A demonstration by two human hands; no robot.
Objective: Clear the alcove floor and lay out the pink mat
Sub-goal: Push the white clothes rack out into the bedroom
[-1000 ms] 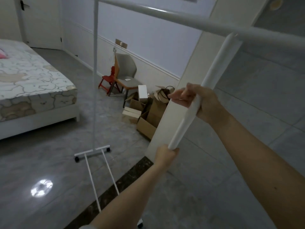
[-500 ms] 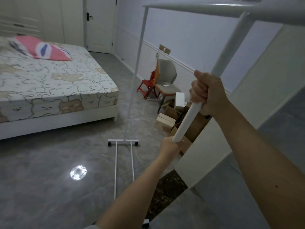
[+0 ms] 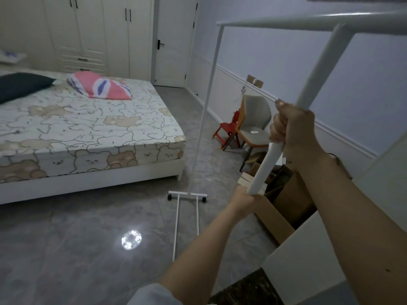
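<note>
Far left: bed with bear-print sheet (image 3: 92, 128), pink patterned pillow (image 3: 99, 88) and dark pillow (image 3: 19, 85) on it. Cream wardrobe (image 3: 92, 34) and white door (image 3: 171, 40) at the far wall. Right wall: grey chair (image 3: 255, 122), small red plastic chair (image 3: 228, 130) just beside it, open cardboard boxes (image 3: 284, 201) nearer. Glossy grey tiled floor (image 3: 66, 249).
</note>
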